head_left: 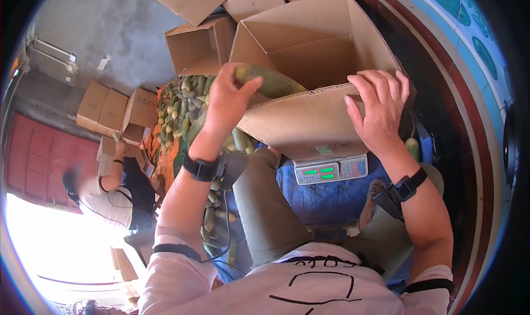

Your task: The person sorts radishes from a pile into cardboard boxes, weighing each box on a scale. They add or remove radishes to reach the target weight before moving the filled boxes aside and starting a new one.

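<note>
In my left hand (pixel 226 97) is a long green gourd-like fruit (pixel 270 82) with a yellowish end. Thumb and fingers close round that end, while the fruit's far end dips behind the near rim of a large open cardboard box (pixel 309 119). My right hand (pixel 380 102) grips the same rim at its right side, thumb on the outside and fingers over the edge. The box stands on a white digital scale (pixel 330 171) with green displays. How much lies in the box is hidden by its near wall.
Many similar fruits (pixel 185 102) lie heaped on an orange sheet (pixel 170 163) to the left. Further open boxes (pixel 199 47) stand behind. Blue sheeting (pixel 309 199) lies under the scale. Another person (pixel 113 193) is at far left by stacked boxes (pixel 105 108).
</note>
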